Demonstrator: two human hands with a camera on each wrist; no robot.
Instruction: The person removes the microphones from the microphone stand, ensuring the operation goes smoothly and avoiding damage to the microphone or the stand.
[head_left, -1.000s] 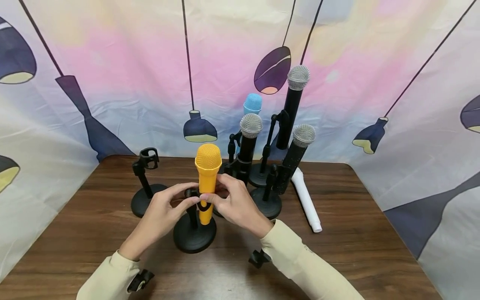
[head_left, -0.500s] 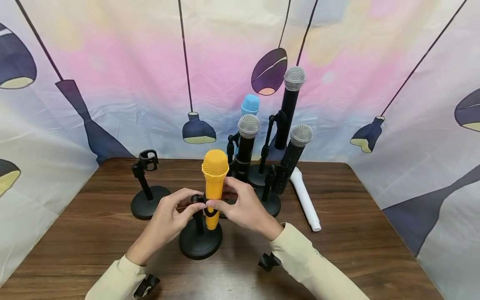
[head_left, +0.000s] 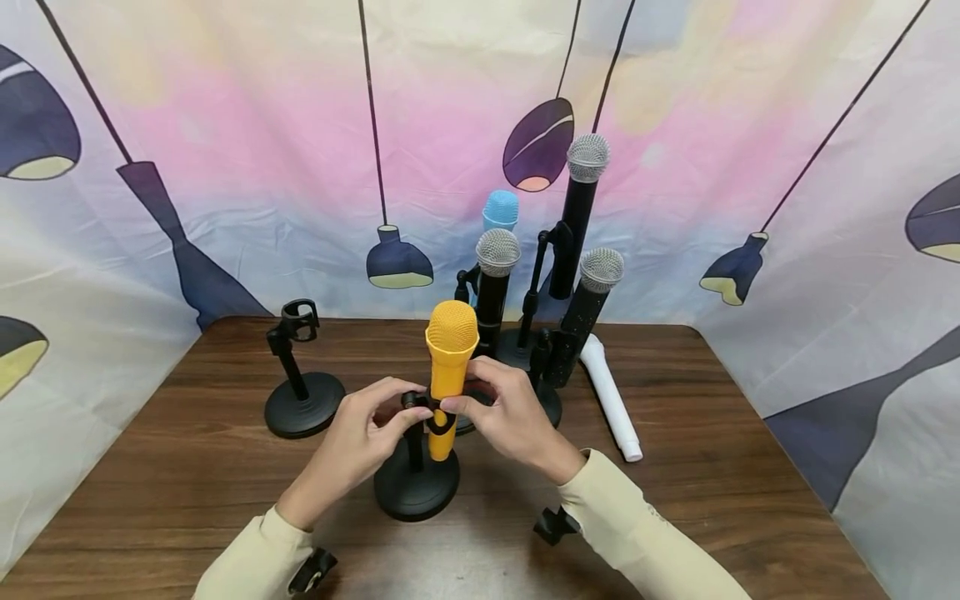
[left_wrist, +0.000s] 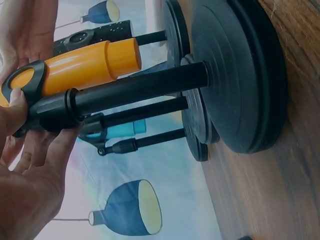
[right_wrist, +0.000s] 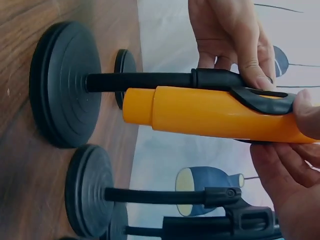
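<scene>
A yellow microphone stands nearly upright in the ring clip of a short black microphone stand. My left hand pinches the stand at its top joint, thumb on the near side and fingers behind. From the other side, my right hand grips the microphone's handle by the clip, its thumb lying at the ring. In the left wrist view the handle's lower end sticks out past the clip, alongside the stand's pole. The round base is close to the wooden tabletop.
Behind my right hand stand a blue microphone and several black ones with silver heads, held in stands. A white microphone lies to their right. At the left is a stand with a bare clip. A printed cloth hangs behind.
Both hands have shifted right and slightly nearer, bringing the stand and yellow microphone along. The grips look the same, and the other microphones have stayed in place.
</scene>
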